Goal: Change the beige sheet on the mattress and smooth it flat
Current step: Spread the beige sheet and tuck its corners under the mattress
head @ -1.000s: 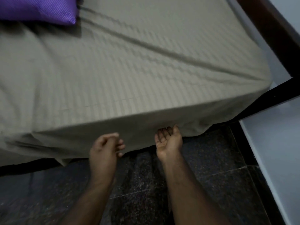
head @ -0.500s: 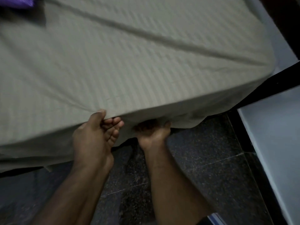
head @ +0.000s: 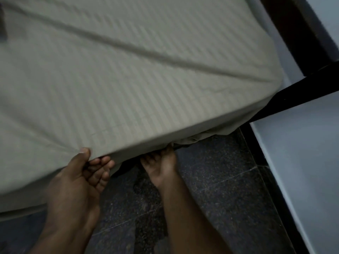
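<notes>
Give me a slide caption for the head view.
Left hand lifts the mattress edge while right hand tucks the beige sheet underneath.

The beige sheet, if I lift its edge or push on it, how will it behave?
The beige sheet probably goes limp: its loose edge hangs crumpled near the right hand. Pushed, it likely bunches, as the long diagonal crease suggests. It seems light; the left hand holds the edge with thumb on top.

No text, label, brand, number or sign can be read anywhere in the view.
</notes>
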### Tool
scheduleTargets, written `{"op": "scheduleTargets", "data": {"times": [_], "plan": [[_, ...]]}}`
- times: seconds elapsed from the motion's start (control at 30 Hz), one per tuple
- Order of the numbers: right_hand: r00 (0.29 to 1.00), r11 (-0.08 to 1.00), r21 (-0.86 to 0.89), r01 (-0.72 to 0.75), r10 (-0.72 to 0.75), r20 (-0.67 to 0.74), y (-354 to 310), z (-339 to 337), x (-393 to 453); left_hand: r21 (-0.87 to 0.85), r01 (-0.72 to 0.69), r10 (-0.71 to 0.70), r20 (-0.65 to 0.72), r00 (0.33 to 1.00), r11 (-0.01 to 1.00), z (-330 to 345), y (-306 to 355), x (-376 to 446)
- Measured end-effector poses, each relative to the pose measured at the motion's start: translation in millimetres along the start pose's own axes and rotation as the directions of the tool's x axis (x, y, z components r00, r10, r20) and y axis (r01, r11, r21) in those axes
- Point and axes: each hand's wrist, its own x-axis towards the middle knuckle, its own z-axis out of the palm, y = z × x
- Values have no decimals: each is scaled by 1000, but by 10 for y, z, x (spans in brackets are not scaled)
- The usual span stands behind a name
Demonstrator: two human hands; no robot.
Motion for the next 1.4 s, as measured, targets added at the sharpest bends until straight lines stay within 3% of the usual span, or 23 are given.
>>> {"op": "scheduleTargets", "data": {"times": [0.07, 0.27, 0.33, 0.47, 0.57, 0.63, 0.7, 0.77, 0.9, 1.0, 1.07, 1.13, 1.27, 1.4], "plan": [[995, 997, -50, 66, -69, -76, -97, -208, -146, 17, 50, -50, 20, 999, 999, 18, -7, -41], [956, 963, 63, 261, -249, -154, -677, -417, -152, 165, 265, -291, 156, 944, 950, 632, -319, -261], [948, 953, 98, 287, -267, -172, -847, -401, -65, 136, 312, -332, 160, 930, 940, 925, -368, -192], [964, 936, 232, 264, -251, -84, -1034, -248, 114, 59, 163, -164, 18, 986, 985, 1143, -459, -109], [952, 920, 338, 199, -263, 158, -1151, -96, 214, 52, 43, -41, -41, 998, 998, 1161, -462, -248], [926, 930, 307, 203, -284, 249, -1231, -41, 272, 46, -12, 14, -41, 999, 999, 1173, -426, -314], [919, 929, 329, 168, -269, 289, -1276, -64, 335, 52, -51, 53, -49, 997, 997, 1167, -425, -309], [938, 941, 283, 186, -256, 234, -1247, -165, 236, 61, -42, 45, -44, 998, 997, 1150, -444, -283], [977, 955, 212, 206, -190, -92, -835, -623, -81, 122, 80, -84, 31, 996, 989, 1146, -484, -206], [984, 984, 149, 95, -70, -166, -239, -791, -375, 244, 278, -321, 158, 934, 929, 942, -387, -182], [990, 994, 106, -15, 29, -135, 191, -767, -512, 348, 359, -440, 191, 877, 866, 579, -288, -196], [993, 994, 75, -77, 83, -86, 584, -649, -601, 347, 370, -424, 94, 901, 862, 63, -124, -191], [997, 997, 61, -44, 48, -61, 1190, -267, -642, 135, 257, -241, -126, 962, 957, -994, 478, -7], [998, 995, 95, 14, -9, -59, 1590, 72, -687, 111, 304, -303, -30, 953, 946, -1478, 947, 254]]}}
